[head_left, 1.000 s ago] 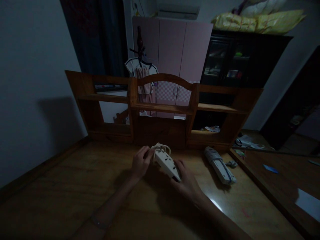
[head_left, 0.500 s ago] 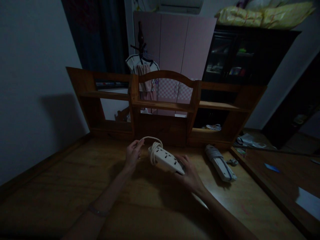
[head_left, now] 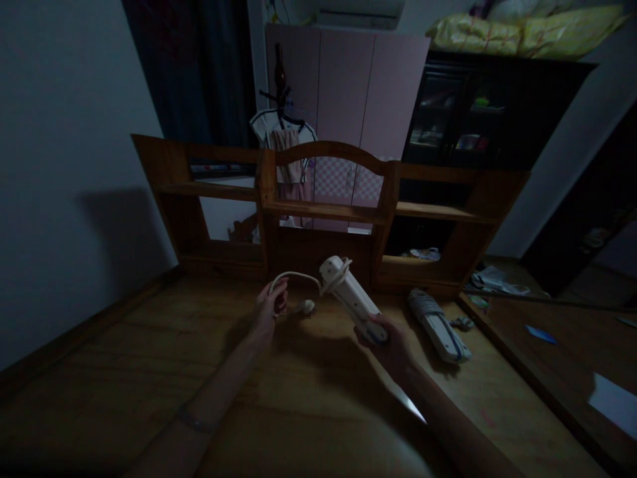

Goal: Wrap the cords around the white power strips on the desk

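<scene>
A white power strip (head_left: 357, 299) is tilted above the wooden tabletop, its far end raised and its back face toward me. My right hand (head_left: 385, 338) grips the near end. Loops of its pale cord (head_left: 341, 274) go round the far end. From there a slack length arcs left to my left hand (head_left: 271, 302), whose fingers are closed on the cord. The plug (head_left: 307, 307) hangs just right of the left hand, on the cord's free end. A second power strip (head_left: 442, 332), wrapped in its grey cord, lies on the table to the right.
A wooden shelf unit (head_left: 328, 212) runs along the table's far edge. On the lower surface at right lie a blue card (head_left: 540, 333) and a white sheet (head_left: 614, 401). A white wall (head_left: 74, 199) borders the left side.
The power strip has rolled over in my right hand, from socket face to back, and its far end has risen. Fewer cord loops surround it, and the plug now shows by my left hand.
</scene>
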Demonstrator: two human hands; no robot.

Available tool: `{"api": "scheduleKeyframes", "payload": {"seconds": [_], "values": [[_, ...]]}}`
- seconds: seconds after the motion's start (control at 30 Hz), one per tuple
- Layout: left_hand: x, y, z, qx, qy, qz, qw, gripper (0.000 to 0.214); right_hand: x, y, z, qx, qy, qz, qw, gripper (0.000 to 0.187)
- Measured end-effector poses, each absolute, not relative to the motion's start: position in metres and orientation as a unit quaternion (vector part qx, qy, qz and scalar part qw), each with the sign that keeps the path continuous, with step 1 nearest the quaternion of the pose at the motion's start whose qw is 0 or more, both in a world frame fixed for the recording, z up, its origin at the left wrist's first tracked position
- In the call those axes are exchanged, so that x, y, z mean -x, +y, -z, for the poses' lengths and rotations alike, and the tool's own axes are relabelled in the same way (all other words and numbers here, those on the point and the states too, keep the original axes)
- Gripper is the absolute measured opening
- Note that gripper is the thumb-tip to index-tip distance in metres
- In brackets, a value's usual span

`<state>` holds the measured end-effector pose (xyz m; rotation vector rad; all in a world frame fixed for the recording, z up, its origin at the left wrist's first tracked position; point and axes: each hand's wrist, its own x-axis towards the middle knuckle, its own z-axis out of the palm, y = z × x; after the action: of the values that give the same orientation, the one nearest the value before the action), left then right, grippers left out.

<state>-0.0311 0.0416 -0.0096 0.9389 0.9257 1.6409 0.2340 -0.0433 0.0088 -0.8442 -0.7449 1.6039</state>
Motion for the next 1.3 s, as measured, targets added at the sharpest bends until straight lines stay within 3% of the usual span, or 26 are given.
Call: {"api": "scheduleKeyframes", "payload": {"seconds": [0.4, 0.53, 0.63, 0.7, 0.77, 1.07, 1.3], "values": [[0.02, 0.034, 0.01, -0.445, 0.391, -0.625, 0.508, 0.04, -0.247, -0.038, -0.02, 0.195, -0.253, -0.717, 0.619, 0.02], [0.017, 0.032, 0.013, -0.466, 0.45, -0.669, 0.364, 0.044, -0.247, -0.035, -0.019, 0.211, -0.253, -0.72, 0.611, 0.019], [0.014, 0.028, 0.009, -0.488, 0.476, -0.712, 0.169, 0.057, -0.244, -0.034, -0.017, 0.256, -0.238, -0.722, 0.598, 0.018], [0.011, 0.022, 0.002, -0.54, 0.478, -0.692, 0.034, 0.057, -0.241, -0.034, -0.016, 0.286, -0.232, -0.716, 0.593, 0.017], [0.006, 0.014, -0.005, -0.601, 0.465, -0.65, -0.024, 0.052, -0.237, -0.035, -0.014, 0.301, -0.235, -0.714, 0.587, 0.018], [-0.005, 0.006, -0.004, -0.679, 0.425, -0.597, 0.04, 0.043, -0.229, -0.036, -0.001, 0.31, -0.307, -0.72, 0.54, 0.023], [-0.001, 0.01, 0.001, -0.614, 0.437, -0.632, 0.182, 0.025, -0.228, -0.04, 0.003, 0.355, -0.33, -0.718, 0.5, 0.028]]}}
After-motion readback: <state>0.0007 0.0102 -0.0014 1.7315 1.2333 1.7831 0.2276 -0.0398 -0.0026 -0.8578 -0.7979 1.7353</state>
